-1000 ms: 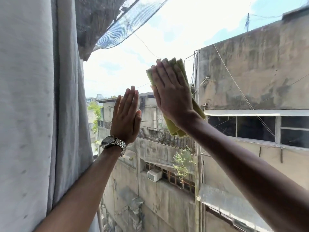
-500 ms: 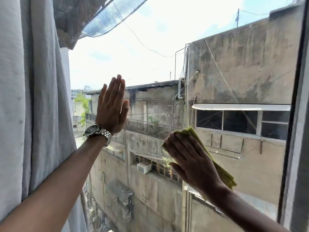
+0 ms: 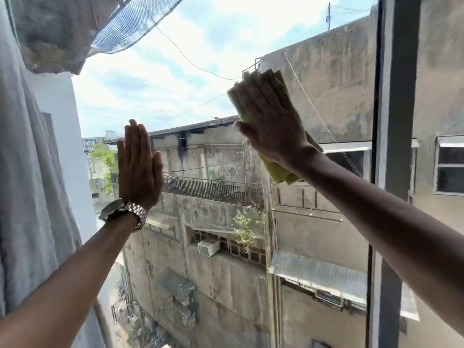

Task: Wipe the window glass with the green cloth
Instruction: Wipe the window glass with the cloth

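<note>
My right hand [image 3: 272,121] lies flat on the folded green cloth [image 3: 277,170], pressing it against the window glass [image 3: 190,79] in the upper right of the pane. The cloth shows above my fingertips and below my wrist; its middle is hidden by the hand. My left hand [image 3: 138,169] rests flat on the glass to the left, lower down, fingers straight and together, holding nothing. A metal watch [image 3: 125,213] sits on that wrist.
A grey curtain [image 3: 27,197] hangs along the left edge of the pane. A dark vertical window frame [image 3: 394,121] bounds the pane on the right, close to my right forearm. Through the glass are concrete buildings and sky.
My right hand has swept the cloth from low on the pane up to the upper right. My left hand has stayed flat on the glass. The view has shifted to the right.
</note>
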The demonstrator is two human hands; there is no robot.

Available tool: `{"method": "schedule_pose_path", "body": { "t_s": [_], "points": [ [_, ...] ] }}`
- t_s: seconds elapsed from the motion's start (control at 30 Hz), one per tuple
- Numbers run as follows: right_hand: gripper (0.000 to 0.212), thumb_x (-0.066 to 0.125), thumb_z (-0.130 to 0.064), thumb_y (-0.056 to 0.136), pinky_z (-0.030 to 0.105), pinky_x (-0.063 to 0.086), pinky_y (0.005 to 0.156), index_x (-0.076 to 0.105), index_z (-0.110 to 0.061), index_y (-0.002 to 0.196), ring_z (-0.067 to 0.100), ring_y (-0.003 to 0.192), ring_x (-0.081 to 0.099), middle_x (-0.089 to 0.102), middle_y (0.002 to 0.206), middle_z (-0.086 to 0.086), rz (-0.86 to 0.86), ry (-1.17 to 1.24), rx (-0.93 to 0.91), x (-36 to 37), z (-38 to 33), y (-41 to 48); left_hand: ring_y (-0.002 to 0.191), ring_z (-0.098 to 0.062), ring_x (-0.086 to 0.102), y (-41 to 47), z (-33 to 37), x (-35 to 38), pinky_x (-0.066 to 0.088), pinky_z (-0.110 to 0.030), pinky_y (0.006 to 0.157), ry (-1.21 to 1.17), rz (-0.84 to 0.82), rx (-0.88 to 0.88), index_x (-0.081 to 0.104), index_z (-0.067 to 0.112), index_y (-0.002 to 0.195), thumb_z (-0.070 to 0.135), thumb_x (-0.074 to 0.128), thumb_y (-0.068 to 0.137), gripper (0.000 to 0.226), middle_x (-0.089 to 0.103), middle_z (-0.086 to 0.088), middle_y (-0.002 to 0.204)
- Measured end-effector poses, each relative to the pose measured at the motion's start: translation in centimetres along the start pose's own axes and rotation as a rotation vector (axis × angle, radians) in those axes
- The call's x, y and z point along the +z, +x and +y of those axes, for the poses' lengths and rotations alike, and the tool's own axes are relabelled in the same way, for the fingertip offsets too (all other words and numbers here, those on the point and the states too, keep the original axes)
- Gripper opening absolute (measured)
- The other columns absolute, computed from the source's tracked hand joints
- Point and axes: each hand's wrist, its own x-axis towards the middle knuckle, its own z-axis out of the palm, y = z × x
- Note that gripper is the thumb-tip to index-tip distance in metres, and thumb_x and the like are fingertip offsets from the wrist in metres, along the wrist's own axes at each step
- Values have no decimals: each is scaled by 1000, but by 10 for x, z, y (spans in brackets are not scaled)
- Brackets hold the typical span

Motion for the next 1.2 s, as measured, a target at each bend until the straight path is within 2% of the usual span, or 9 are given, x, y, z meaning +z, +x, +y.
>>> {"method": "schedule_pose_path", "body": {
  "t_s": [0.17, 0.33, 0.47, 0.57, 0.67, 0.73, 0.83, 1.03, 1.2],
  "points": [
    [69, 16, -55, 106, 50, 13, 131, 21, -12, 160, 33, 157, 15, 21, 168, 17, 109, 51, 81, 0, -7, 45, 158, -32, 13, -19, 11, 18, 14, -54, 130, -24, 106, -4, 15, 1, 157, 27, 24, 102, 61, 16, -21, 167],
    [75, 22, -61, 103, 52, 21, 128, 28, -11, 159, 34, 155, 23, 28, 166, 18, 192, 43, 100, 19, -18, 9, 158, -29, 14, -19, 3, 22, 12, -48, 132, -42, 144, 29, 16, 3, 157, 25, 24, 103, 59, 18, -20, 167],
    [87, 29, -72, 100, 52, 17, 129, 18, -12, 161, 32, 157, 16, 20, 169, 17, 118, 79, 97, 44, -53, -90, 158, -30, 16, -19, 2, 23, 15, -51, 130, -34, 148, 37, 18, 2, 157, 24, 28, 103, 59, 19, -21, 167],
    [89, 41, -68, 97, 51, 12, 130, 13, -14, 162, 32, 158, 11, 13, 170, 14, 23, 89, 87, 55, -74, -179, 158, -31, 16, -19, -2, 20, 14, -50, 131, -59, 126, 57, 18, 2, 157, 23, 29, 104, 58, 20, -22, 166],
    [82, 50, -63, 97, 52, 17, 129, 27, -15, 160, 32, 157, 18, 22, 168, 14, -81, 61, 46, 58, -71, -232, 159, -27, 12, -19, -6, 16, 8, -42, 132, -69, 91, 83, 17, 1, 156, 22, 29, 105, 57, 20, -23, 166],
    [77, 46, -60, 101, 52, 20, 129, 28, -14, 159, 32, 156, 20, 22, 168, 14, -126, 38, -28, 54, -60, -241, 159, -20, 6, -19, -6, 12, 8, -39, 133, -46, 68, 78, 17, 2, 157, 24, 29, 105, 57, 19, -22, 167],
    [73, 30, -60, 106, 51, 19, 129, 21, -12, 161, 32, 157, 19, 16, 169, 14, -98, 24, -76, 50, -38, -221, 159, -25, 12, -18, -6, 8, 12, -40, 132, -2, 35, 91, 18, 3, 157, 33, 27, 105, 61, 19, -19, 167],
    [58, 28, -41, 109, 52, 10, 130, 19, -18, 162, 34, 156, 18, 24, 167, 17, 149, 29, 187, 26, -3, -64, 157, -30, 20, -18, -10, 10, 21, -50, 129, 0, 26, 91, 23, 0, 155, 32, 29, 103, 62, 24, -21, 166],
    [62, 19, -42, 108, 51, 8, 130, 11, -14, 162, 32, 158, 10, 12, 170, 16, 172, 115, 345, 11, -20, 38, 157, -29, 20, -17, -17, 14, 21, -54, 128, -22, 39, 111, 24, 0, 155, 28, 23, 102, 60, 24, -20, 166]
  ]
}}
